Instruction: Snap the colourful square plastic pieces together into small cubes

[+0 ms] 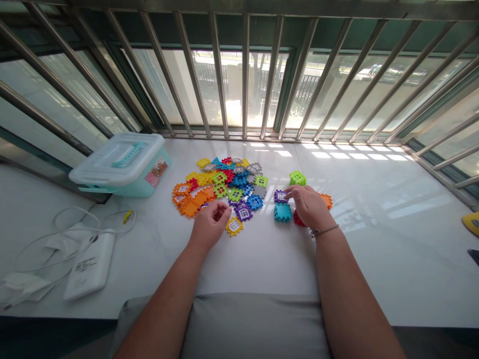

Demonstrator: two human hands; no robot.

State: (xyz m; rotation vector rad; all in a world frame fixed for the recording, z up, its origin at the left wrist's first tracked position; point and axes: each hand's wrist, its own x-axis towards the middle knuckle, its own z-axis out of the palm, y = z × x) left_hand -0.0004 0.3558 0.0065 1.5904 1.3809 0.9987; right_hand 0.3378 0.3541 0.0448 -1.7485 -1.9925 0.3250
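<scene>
My left hand [211,223] hovers at the near edge of a pile of plastic building blocks, its fingers curled toward the thumb, and no piece shows in them. Closest to it lie a yellow window block [234,226], a purple window block [243,212] and some orange blocks [190,205]. On the right, my right hand [310,205] pinches at the right edge of another purple window block [280,196]. Just in front of that piece sits a teal block stack [282,213]. Red blocks [298,218] and orange blocks [326,201] are partly hidden by this hand; a green stack [297,178] stands behind it.
A lidded teal box [119,167] stands at the back left. A white power bank [90,264] and a tangled white cable [56,269] lie at the left. Metal bars [245,80] line the back of the white marbled surface [258,264]. Something yellow [471,222] shows at the right edge.
</scene>
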